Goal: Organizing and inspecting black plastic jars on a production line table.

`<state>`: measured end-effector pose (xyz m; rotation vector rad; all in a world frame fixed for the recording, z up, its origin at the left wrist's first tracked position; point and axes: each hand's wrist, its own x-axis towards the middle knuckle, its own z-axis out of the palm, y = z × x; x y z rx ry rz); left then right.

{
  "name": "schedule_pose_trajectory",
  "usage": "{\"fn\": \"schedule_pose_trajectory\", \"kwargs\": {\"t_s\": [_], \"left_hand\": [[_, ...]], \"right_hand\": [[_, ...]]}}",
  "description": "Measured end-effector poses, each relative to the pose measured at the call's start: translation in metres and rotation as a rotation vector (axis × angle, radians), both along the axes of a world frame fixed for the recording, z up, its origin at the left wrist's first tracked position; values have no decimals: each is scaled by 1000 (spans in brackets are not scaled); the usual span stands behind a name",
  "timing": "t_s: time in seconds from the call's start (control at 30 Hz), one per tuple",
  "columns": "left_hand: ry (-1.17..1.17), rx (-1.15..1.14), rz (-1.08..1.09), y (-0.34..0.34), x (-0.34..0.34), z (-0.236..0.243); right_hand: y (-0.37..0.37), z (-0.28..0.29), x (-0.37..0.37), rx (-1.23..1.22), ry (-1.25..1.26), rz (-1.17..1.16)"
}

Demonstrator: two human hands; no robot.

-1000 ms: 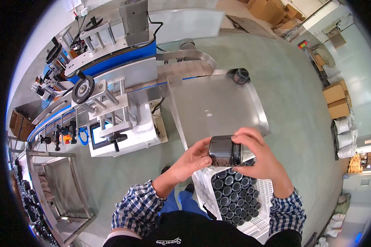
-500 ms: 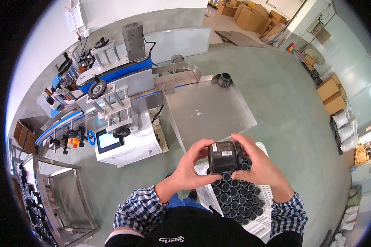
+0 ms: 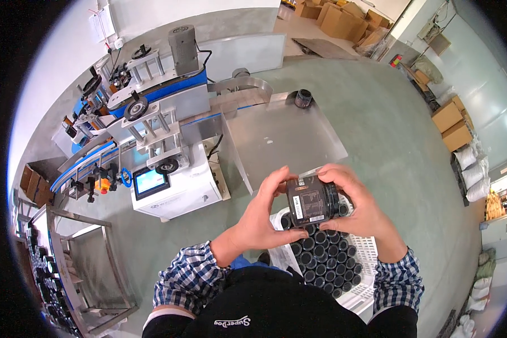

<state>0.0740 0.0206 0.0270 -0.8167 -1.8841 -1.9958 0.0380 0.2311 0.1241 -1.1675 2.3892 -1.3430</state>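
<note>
Between both hands I hold a dark labelled jar (image 3: 308,201) on its side, its black lid toward the right. My left hand (image 3: 265,214) grips the base end, fingers over the top and thumb underneath. My right hand (image 3: 355,203) is wrapped round the lid end. Below the jar stands a white plastic basket (image 3: 367,265), packed with upright black-lidded jars (image 3: 321,253). Part of the basket is hidden behind my hands and the held jar. One more dark jar (image 3: 303,98) stands at the far corner of a steel tray table (image 3: 281,141).
To the left is a labelling-type machine (image 3: 158,96) with a conveyor (image 3: 239,101) leading to the tray table and a lit screen (image 3: 150,181). A steel-framed rack (image 3: 84,219) with dark jars beside it is at lower left. Cardboard boxes (image 3: 453,124) stand along the right wall.
The held jar has been turned about its long axis, bringing a printed label side into view. My hands have risen slightly with it, and the view has shifted a little.
</note>
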Motion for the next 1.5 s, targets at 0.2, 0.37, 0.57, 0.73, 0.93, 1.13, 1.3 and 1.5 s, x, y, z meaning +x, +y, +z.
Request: {"fn": "schedule_pose_trajectory", "kwargs": {"t_s": [0.2,0.37,0.57,0.73,0.93,1.13,1.3,1.5], "left_hand": [[-213,11,-43,-2,5,1],[-223,21,-38,1,1,-2],[-257,49,-45,6,-2,-3],[-298,49,-36,9,-1,-3],[-391,98,-70,20,-5,-8],[-576,70,-207,44,-20,-34],[-758,-121,-325,65,-18,-77],[-923,-172,-398,70,0,-123]], "right_hand": [[1,1,-5,52,156,25],[2,-2,-9,60,166,40],[6,-1,-15,79,123,36],[8,-4,-19,57,57,39],[18,-19,-25,26,-47,17],[59,-59,-20,88,-148,-211],[148,-163,9,377,-267,-700],[235,-328,78,660,-660,-1152]]}}
